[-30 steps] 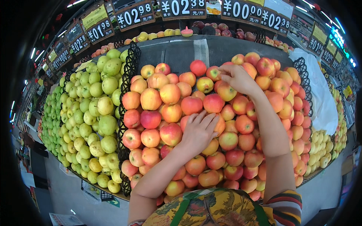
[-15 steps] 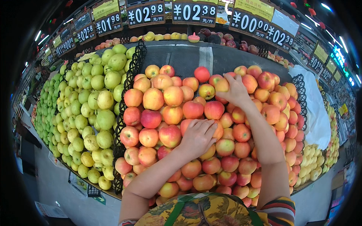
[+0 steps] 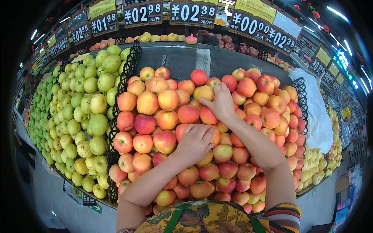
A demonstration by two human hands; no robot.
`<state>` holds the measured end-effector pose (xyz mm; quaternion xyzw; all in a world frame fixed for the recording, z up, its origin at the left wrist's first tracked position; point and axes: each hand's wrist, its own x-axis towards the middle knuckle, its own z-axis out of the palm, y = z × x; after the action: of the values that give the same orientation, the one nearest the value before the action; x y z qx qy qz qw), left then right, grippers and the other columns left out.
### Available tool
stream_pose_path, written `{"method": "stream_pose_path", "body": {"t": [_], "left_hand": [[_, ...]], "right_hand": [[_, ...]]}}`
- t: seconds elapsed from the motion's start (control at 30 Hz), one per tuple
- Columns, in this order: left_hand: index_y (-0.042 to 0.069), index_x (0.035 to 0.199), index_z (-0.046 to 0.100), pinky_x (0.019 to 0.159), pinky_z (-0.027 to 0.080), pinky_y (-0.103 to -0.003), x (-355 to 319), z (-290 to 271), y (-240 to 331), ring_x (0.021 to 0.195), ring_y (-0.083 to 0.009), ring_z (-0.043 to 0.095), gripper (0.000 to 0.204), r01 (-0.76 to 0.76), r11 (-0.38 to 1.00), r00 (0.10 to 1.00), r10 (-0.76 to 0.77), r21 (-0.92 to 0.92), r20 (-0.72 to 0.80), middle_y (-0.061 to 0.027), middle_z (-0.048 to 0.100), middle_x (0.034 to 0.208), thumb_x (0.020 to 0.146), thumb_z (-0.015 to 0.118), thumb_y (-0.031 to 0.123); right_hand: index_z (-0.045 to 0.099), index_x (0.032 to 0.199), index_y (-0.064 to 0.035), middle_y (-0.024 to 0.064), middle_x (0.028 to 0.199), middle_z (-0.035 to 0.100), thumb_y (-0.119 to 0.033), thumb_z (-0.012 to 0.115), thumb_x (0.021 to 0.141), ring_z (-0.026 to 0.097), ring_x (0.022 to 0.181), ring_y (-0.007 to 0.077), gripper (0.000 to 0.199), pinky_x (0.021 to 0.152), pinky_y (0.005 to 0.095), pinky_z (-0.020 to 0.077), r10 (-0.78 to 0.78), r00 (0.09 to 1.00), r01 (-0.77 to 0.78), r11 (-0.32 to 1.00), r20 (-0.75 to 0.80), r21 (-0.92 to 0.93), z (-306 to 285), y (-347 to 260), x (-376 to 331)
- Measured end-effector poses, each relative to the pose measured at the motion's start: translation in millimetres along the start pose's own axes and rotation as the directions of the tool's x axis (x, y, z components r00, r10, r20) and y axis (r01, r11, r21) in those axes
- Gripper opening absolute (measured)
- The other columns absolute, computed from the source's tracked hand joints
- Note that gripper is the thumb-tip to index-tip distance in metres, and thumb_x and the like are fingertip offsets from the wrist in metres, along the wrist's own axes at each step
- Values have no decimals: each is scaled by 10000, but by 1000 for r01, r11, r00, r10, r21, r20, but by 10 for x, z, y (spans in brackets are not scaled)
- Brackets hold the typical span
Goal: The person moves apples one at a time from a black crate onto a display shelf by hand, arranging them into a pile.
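My left hand [image 3: 194, 143] rests on the middle of a heap of red-and-yellow apples, its fingers curled over an orange-red apple [image 3: 215, 134]. Farther back, my right hand [image 3: 223, 104] has its thumb and fingers around the side of a yellow-orange apple [image 3: 205, 93]. That hand hides part of the fruit beneath it. Just behind sits a small red apple [image 3: 198, 77] at the heap's back edge. A deep red apple [image 3: 145, 124] lies to the left of my left hand.
Black lattice dividers [image 3: 130, 70] border the heap. Green-yellow pears [image 3: 98, 125] fill the left section. White cloth or plastic [image 3: 318, 120] drapes the right side. Dark matting [image 3: 176, 60] shows behind the apples, and price signs [image 3: 193, 14] hang above the far edge.
My right hand has shifted left and slightly nearer, from one apple to the yellow-orange one beside it. The left hand stays on the same apple. The whole view has shifted a little.
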<state>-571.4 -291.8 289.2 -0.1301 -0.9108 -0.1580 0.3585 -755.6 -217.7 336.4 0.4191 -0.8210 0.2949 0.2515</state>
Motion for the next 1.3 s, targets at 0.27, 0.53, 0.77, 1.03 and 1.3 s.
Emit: {"method": "stream_pose_path", "body": {"t": [0.27,0.53,0.77,1.03,1.3], "left_hand": [[20,1272,617,1011,444,-449,-81,-45,-50,1135,-310,613,536,15,1000,1000,-15,-3,17,-144,615,1261,812,783,239],[29,1279,616,1014,442,-452,-51,-13,-23,1150,-306,601,552,-7,1000,1000,7,-15,4,-132,596,1289,799,789,239],[34,1267,608,1017,442,-447,-68,38,-52,1136,-288,600,578,-1,1000,1000,1,-27,-6,-123,598,1262,763,809,234],[36,1241,611,1014,452,-447,-101,58,-75,1137,-280,605,573,-4,1000,999,3,-25,-40,-124,610,1258,741,818,225],[30,1253,614,1021,458,-450,-86,52,-68,1150,-291,604,565,-7,997,999,4,-75,-40,-137,613,1262,750,803,206]], "right_hand": [[662,1162,-34,212,1199,598,-334,807,822,618,1095,397,477,919,460,529,66,993,-54,992,103,-113,-665,214,361],[616,1348,-82,244,1274,597,-393,810,749,602,1163,405,702,1007,457,511,405,914,-377,821,-30,-428,-1181,1439,509],[540,1351,61,285,1225,610,-421,799,770,615,1150,371,799,993,430,506,312,899,-363,924,-307,-124,-994,1148,604],[488,1381,83,211,1259,618,-524,663,947,643,1141,306,767,965,376,539,178,821,-472,746,542,469,-171,-281,331],[330,1545,45,280,1491,495,-534,582,1002,477,1408,367,833,1152,414,378,28,811,-269,905,584,330,-176,-101,227]]}}
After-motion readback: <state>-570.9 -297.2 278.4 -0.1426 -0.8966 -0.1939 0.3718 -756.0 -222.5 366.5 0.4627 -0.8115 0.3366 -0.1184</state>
